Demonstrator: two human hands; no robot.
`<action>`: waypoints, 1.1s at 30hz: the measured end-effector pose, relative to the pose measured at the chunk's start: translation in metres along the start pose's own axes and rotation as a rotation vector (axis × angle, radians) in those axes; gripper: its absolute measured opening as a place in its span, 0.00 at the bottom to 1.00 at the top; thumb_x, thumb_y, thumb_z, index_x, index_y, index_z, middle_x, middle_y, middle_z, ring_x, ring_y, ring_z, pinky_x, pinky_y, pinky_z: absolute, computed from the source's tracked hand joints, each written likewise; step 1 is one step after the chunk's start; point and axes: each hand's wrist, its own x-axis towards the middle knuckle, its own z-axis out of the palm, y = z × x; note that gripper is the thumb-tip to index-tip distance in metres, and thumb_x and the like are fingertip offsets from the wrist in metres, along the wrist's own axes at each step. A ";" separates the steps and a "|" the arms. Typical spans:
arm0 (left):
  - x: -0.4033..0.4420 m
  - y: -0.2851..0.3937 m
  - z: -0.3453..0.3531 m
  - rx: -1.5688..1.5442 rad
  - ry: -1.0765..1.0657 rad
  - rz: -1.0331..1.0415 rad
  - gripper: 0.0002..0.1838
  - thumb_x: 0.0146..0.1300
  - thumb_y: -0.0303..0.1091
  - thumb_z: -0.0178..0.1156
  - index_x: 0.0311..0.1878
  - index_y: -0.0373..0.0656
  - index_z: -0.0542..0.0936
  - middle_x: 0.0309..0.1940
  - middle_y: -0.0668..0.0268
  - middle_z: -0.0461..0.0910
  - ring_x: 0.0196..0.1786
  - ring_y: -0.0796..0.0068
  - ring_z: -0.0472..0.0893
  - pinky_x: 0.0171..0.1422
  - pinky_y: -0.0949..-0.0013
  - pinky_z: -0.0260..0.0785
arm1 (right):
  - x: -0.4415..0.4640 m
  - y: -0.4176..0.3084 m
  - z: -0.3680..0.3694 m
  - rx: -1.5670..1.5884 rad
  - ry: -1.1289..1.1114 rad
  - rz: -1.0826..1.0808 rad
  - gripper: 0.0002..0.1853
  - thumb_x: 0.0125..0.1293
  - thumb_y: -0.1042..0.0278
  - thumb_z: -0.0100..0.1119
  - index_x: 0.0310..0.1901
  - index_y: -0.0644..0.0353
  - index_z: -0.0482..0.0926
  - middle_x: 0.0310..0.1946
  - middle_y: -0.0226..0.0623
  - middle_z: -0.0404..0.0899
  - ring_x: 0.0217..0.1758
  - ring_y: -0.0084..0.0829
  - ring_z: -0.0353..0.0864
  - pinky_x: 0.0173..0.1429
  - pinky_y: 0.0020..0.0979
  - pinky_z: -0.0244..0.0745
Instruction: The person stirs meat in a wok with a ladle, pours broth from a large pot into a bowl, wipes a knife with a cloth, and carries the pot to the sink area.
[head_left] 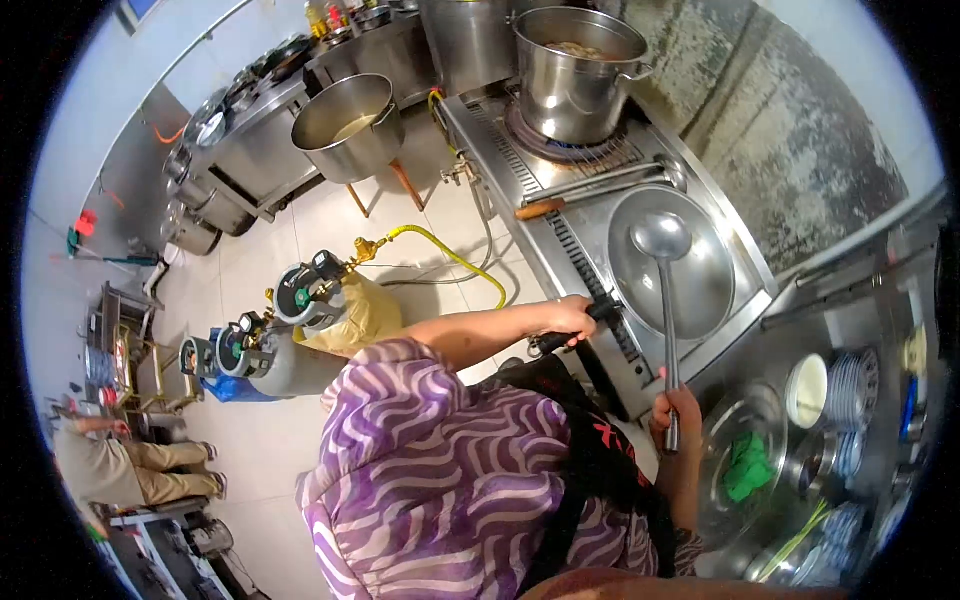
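A metal stove (590, 220) carries the wok (700, 280), which sits in its top. Past the wok, toward the stove's far end, a tall pot (570, 100) stands on a burner (612, 160). Between the wok and that pot lies a long-handled tool (541, 209), its wooden grip at the stove's edge. Nearer than the wok, a metal counter (738, 362) bears a white bowl (806, 392) and stacked plates (850, 390).

The wok (700, 285) and ladle (662, 240) are silver-grey, the shirt (440, 470) purple with pale waves.
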 end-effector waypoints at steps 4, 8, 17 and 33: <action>0.051 0.008 -0.030 0.150 -0.003 -0.110 0.40 0.46 0.23 0.54 0.62 0.16 0.50 0.18 0.61 0.74 0.17 0.72 0.73 0.24 0.69 0.68 | 0.045 -0.003 0.003 0.040 0.042 0.005 0.20 0.65 0.71 0.49 0.59 0.63 0.65 0.19 0.31 0.67 0.12 0.21 0.63 0.15 0.22 0.59; 0.101 -0.013 -0.049 0.175 -0.100 -0.007 0.44 0.46 0.33 0.59 0.62 0.17 0.52 0.21 0.56 0.77 0.19 0.71 0.76 0.27 0.69 0.71 | 0.066 -0.003 0.008 0.078 0.146 0.008 0.22 0.66 0.70 0.49 0.61 0.62 0.62 0.20 0.30 0.66 0.12 0.19 0.59 0.14 0.23 0.56; 0.115 -0.016 -0.056 0.289 -0.068 -0.031 0.08 0.49 0.33 0.56 0.29 0.39 0.71 0.17 0.67 0.71 0.19 0.73 0.71 0.22 0.69 0.63 | 0.081 0.004 0.025 -0.123 0.298 0.006 0.19 0.61 0.67 0.51 0.55 0.59 0.69 0.22 0.30 0.70 0.16 0.17 0.65 0.18 0.19 0.61; 0.076 -0.048 -0.056 0.173 0.303 0.137 0.25 0.61 0.44 0.58 0.52 0.32 0.72 0.24 0.64 0.77 0.23 0.78 0.75 0.26 0.76 0.68 | 0.033 0.082 -0.067 -0.375 0.378 -0.293 0.21 0.67 0.61 0.47 0.59 0.62 0.68 0.48 0.38 0.76 0.42 0.26 0.76 0.48 0.26 0.73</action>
